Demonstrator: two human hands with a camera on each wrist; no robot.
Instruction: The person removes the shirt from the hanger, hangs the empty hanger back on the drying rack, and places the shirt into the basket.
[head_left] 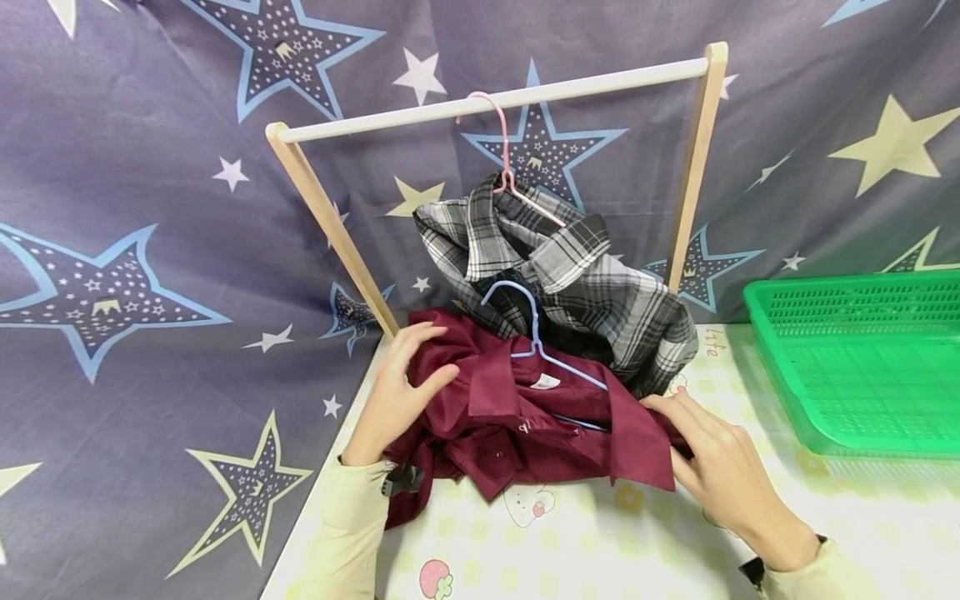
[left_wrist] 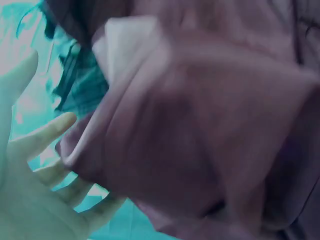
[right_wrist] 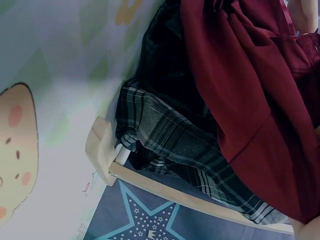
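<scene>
I register: maroon shirt [head_left: 555, 454], solid; plaid shirt [head_left: 617, 308], black, grey and white; blue hanger [head_left: 536, 332]; pink hanger [head_left: 506, 152]; green basket [head_left: 782, 379].

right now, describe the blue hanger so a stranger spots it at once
Find the wooden rack with the white bar, where a plaid shirt hangs. In front of that is a maroon shirt with the blue hanger in its collar. Unlike the pink hanger, it is not hooked over the bar.
</scene>
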